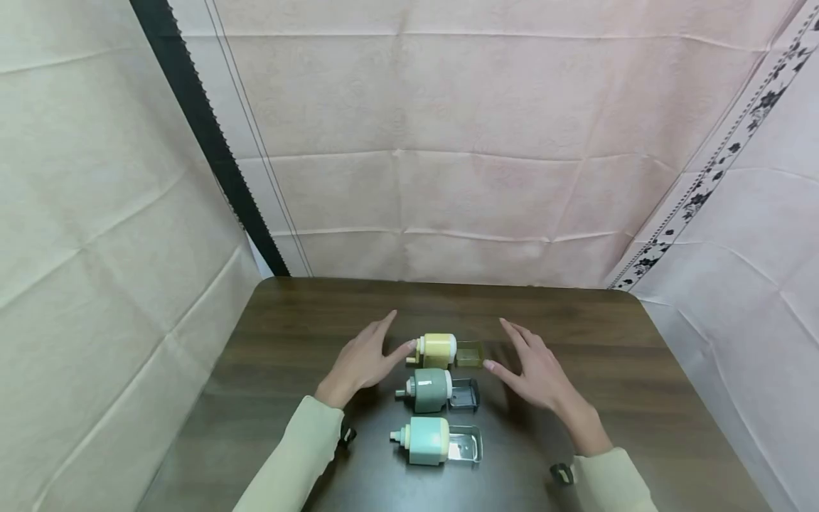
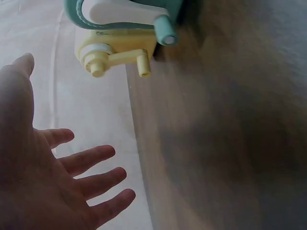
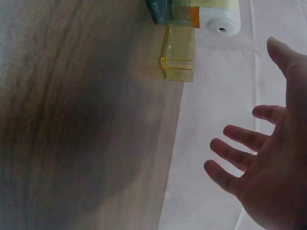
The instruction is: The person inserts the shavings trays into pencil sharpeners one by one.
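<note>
Three crank pencil sharpeners stand in a column, their clear drawers sticking out to the right: a yellow one (image 1: 438,350) farthest off, a grey-green one (image 1: 431,390) in the middle, a mint one (image 1: 427,441) nearest. My left hand (image 1: 363,361), fingers spread and holding nothing, is beside the yellow sharpener's crank. In the left wrist view its yellow crank (image 2: 125,58) shows apart from the thumb. Right of the yellow drawer (image 1: 470,354) my right hand (image 1: 539,373) is likewise spread and holds nothing. The right wrist view shows that drawer (image 3: 180,52) and a white end with a hole (image 3: 221,25).
All three sharpeners stand on a dark wooden table (image 1: 281,370). Pale cloth (image 1: 409,192) hangs behind its far edge, with more cloth at the left (image 1: 128,284) and right (image 1: 723,320). Each wrist wears a dark strapped device.
</note>
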A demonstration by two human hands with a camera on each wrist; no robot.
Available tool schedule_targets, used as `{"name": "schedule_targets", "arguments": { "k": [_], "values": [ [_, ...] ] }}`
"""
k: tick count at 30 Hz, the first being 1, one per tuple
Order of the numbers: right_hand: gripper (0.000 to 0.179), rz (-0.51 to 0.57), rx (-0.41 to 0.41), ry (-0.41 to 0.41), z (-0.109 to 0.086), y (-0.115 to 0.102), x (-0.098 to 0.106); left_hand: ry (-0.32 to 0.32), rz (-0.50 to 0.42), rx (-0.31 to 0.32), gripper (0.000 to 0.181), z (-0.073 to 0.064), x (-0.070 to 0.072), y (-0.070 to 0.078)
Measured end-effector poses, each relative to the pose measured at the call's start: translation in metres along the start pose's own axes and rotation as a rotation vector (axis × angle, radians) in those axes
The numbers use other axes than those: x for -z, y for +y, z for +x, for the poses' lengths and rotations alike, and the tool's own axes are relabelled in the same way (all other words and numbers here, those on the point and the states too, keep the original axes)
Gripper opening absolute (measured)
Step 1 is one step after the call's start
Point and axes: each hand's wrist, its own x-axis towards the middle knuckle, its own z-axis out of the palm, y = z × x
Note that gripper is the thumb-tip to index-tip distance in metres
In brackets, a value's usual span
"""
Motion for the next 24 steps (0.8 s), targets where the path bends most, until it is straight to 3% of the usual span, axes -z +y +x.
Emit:
{"name": "schedule_targets", "arguments": {
  "k": [5,16,24],
  "values": [
    [0.092,-0.01,-0.005,-0.034,0.01,0.0,0.0,-0.031,0.012,-0.015,0.098,0.012,0.002,0.012],
    [0.092,-0.02,0.003,-0.16,0.041,-0.002,0.002,-0.151,0.035,-0.171,0.096,0.036,0.004,0.035],
    [0.092,-0.034,0.018,-0.249,0.056,0.0,-0.005,-0.184,0.081,-0.218,0.087,0.047,-0.005,0.05]
  ]
}}
